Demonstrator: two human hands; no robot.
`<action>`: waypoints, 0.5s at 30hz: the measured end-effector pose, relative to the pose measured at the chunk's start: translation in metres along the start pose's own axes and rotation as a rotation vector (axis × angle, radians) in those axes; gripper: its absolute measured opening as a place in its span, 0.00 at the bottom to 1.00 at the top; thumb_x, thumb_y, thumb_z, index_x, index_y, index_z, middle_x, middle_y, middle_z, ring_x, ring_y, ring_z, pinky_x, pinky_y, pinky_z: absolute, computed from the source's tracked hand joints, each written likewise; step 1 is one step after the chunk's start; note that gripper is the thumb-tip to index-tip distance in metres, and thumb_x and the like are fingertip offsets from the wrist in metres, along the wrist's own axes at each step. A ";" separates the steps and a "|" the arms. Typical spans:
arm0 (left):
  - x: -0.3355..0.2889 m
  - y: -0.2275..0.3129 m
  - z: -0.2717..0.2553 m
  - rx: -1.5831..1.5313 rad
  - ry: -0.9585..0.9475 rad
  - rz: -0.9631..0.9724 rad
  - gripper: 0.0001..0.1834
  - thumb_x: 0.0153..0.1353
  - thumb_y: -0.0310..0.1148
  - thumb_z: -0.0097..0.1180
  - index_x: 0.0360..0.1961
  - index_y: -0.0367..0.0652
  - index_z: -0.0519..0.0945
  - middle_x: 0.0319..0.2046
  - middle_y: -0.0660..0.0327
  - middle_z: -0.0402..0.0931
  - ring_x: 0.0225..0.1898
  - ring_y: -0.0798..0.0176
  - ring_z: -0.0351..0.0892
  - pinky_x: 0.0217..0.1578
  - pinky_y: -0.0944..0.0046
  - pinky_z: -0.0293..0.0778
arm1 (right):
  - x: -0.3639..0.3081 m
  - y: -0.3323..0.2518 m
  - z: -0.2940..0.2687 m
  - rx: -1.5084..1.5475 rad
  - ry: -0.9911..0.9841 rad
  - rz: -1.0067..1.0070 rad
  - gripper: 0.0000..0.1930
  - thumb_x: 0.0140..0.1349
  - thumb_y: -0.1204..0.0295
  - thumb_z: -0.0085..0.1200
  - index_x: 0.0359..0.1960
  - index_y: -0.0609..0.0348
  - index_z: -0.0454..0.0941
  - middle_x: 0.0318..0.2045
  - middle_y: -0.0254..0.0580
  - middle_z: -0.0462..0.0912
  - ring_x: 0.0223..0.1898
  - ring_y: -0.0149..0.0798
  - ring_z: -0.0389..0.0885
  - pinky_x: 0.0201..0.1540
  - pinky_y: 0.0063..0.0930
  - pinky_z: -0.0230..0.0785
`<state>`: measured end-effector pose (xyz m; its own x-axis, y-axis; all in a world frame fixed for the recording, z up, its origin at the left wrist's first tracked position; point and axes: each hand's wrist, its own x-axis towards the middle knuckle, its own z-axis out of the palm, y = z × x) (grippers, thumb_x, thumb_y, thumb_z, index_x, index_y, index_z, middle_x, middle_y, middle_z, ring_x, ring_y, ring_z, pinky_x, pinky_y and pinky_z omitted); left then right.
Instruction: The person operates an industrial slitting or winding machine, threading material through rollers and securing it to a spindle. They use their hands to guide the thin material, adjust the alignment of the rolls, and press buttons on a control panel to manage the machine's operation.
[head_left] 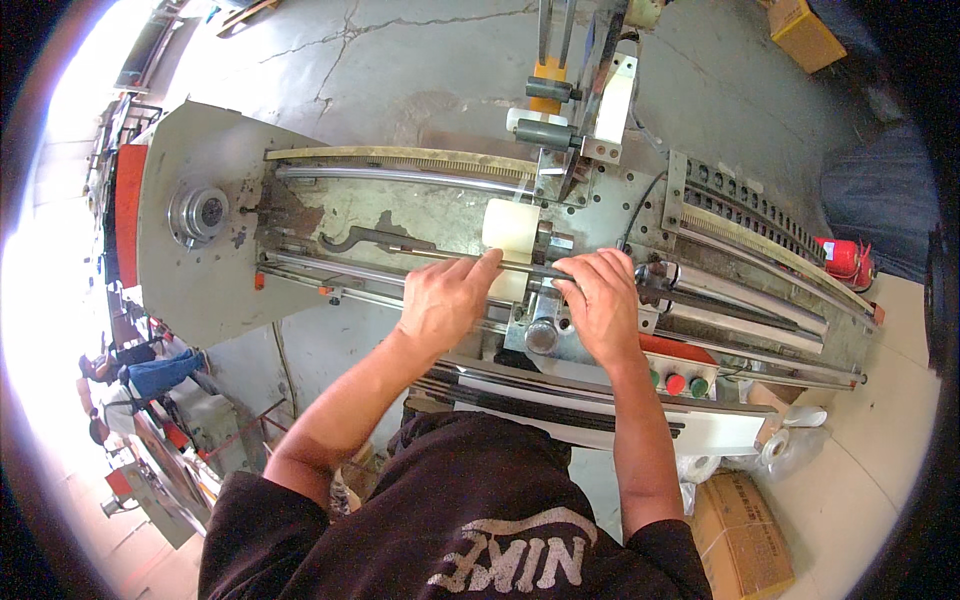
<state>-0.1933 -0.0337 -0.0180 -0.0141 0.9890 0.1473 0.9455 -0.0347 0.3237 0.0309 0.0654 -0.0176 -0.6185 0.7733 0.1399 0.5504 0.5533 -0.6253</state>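
Note:
A long thin metal rod (520, 265) runs across the middle of a machine bed. My left hand (447, 300) is closed on its left part, with the index finger and thumb close to a cream-coloured roll (511, 228). My right hand (602, 302) is curled over the same rod farther right, by the dark shaft of the carriage; its palm side is hidden. Beyond my left hand, a dark hook spanner (368, 237) lies on the bed. A round metal knob (542, 336) sits just below and left of my right hand.
Polished guide rails (400, 182) run along the bed. At the left end stands a grey plate with a round chuck (203, 213). Push buttons (676, 383) sit on the near right side. A roller bracket (548, 110) rises behind. Cardboard boxes (740, 535) stand on the floor.

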 end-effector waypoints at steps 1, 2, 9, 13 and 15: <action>0.003 -0.006 -0.003 0.076 0.033 0.110 0.16 0.64 0.39 0.67 0.52 0.51 0.85 0.24 0.65 0.76 0.27 0.56 0.79 0.31 0.56 0.77 | -0.001 0.001 0.001 0.002 0.003 -0.005 0.10 0.60 0.72 0.67 0.44 0.56 0.86 0.42 0.41 0.86 0.51 0.50 0.79 0.65 0.46 0.66; 0.009 -0.011 -0.007 0.090 0.052 0.174 0.16 0.64 0.39 0.67 0.52 0.51 0.85 0.24 0.65 0.74 0.27 0.56 0.78 0.31 0.56 0.76 | -0.001 0.001 0.001 0.003 0.006 -0.009 0.10 0.60 0.72 0.67 0.44 0.56 0.86 0.42 0.41 0.86 0.51 0.50 0.79 0.65 0.46 0.65; 0.041 -0.030 -0.021 -0.147 -0.459 0.069 0.33 0.66 0.36 0.66 0.70 0.47 0.68 0.36 0.51 0.87 0.39 0.41 0.87 0.42 0.48 0.79 | 0.000 0.007 0.004 -0.012 0.027 -0.071 0.13 0.56 0.74 0.68 0.44 0.54 0.85 0.41 0.39 0.86 0.50 0.48 0.81 0.65 0.46 0.65; 0.055 -0.035 -0.023 -0.558 -0.556 -0.049 0.32 0.67 0.31 0.64 0.71 0.45 0.68 0.36 0.50 0.89 0.39 0.43 0.88 0.43 0.51 0.81 | -0.007 0.007 0.010 -0.024 0.067 -0.063 0.13 0.56 0.74 0.69 0.44 0.54 0.85 0.41 0.39 0.86 0.50 0.48 0.81 0.65 0.46 0.65; 0.056 -0.038 -0.019 -0.618 -0.592 -0.086 0.32 0.67 0.29 0.62 0.71 0.44 0.67 0.37 0.49 0.89 0.40 0.44 0.89 0.43 0.52 0.81 | -0.009 0.006 0.013 -0.034 0.100 -0.057 0.14 0.56 0.74 0.69 0.44 0.54 0.85 0.42 0.39 0.86 0.50 0.48 0.81 0.65 0.47 0.65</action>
<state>-0.2368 0.0204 -0.0042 0.2570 0.8980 -0.3571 0.5999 0.1415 0.7875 0.0324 0.0572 -0.0328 -0.5914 0.7663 0.2513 0.5358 0.6062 -0.5877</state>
